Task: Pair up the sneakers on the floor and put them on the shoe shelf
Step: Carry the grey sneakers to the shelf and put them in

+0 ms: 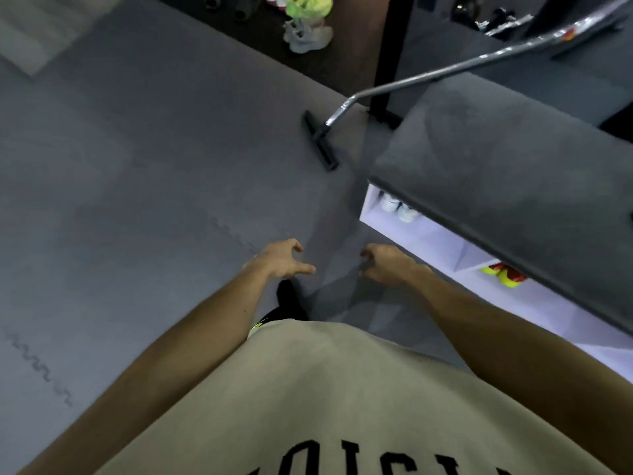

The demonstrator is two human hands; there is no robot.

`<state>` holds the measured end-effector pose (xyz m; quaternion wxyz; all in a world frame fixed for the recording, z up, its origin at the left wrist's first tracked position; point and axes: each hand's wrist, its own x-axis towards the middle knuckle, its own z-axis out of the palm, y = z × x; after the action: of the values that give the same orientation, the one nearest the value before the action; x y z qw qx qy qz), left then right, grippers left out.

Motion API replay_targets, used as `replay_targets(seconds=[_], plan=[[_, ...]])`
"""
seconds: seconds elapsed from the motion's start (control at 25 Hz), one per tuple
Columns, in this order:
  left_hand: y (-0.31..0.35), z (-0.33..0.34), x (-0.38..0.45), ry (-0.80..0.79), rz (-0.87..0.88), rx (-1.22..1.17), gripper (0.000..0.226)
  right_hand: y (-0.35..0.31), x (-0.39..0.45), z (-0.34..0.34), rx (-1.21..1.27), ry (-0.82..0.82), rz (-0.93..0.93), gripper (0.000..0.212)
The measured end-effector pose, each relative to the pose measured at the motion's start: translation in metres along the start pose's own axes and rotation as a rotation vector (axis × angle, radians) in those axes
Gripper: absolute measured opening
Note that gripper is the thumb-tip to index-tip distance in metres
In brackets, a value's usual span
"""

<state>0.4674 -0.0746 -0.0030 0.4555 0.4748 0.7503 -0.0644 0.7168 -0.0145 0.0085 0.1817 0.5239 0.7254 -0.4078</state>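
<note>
Sneakers (506, 275) with yellow soles and red uppers sit as a pair in a lower compartment of the shoe shelf (424, 241), at right of my view. A second pair, white sneakers (399, 207), occupies the compartment at the shelf's far end, toes pointing outward. I see the shelf interior as white with dividers; its top is covered by a dark grey pad (496, 159) that hides most of the compartments from me.

Floor (137, 200): grey foam mat tiles with interlocking jagged seams, visible at centre and at lower left. The section in front of me carries no shoes. A vacuum nozzle (320, 140), black, rests on the mat just beside the shelf's far corner, and its metal tube (445, 72) rises toward upper right. Beyond the mat edge, on a darker floor strip, I note a light grey sneaker with a lime-green one above it (306, 25); detail there is blurred.

Left hand (279, 260): fingers spread and slightly curled, gripping nothing, held over the mat. Right hand (385, 264): fingers curled loosely inward, also without any object, near the shelf front. Both forearms are bare. A beige shirt (325, 406) with black lettering fills the lower frame, and a black shoe tip (289, 299) shows below the left hand.
</note>
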Motion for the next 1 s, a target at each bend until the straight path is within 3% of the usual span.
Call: replay_targets(seconds=[0.24, 0.6, 1.0], plan=[[-0.072, -0.061, 0.029, 0.053, -0.114, -0.135, 0.078, -0.094, 0.079, -0.026, -0.085, -0.047, -0.070, 0.061], [-0.166, -0.246, 0.116, 0.043, -0.117, -0.083, 0.081, -0.274, 0.223, -0.068, -0.085, -0.065, -0.090, 0.058], [-0.153, -0.417, 0.276, -0.020, -0.083, -0.147, 0.077, -0.353, 0.404, -0.203, -0.034, -0.032, -0.052, 0.057]])
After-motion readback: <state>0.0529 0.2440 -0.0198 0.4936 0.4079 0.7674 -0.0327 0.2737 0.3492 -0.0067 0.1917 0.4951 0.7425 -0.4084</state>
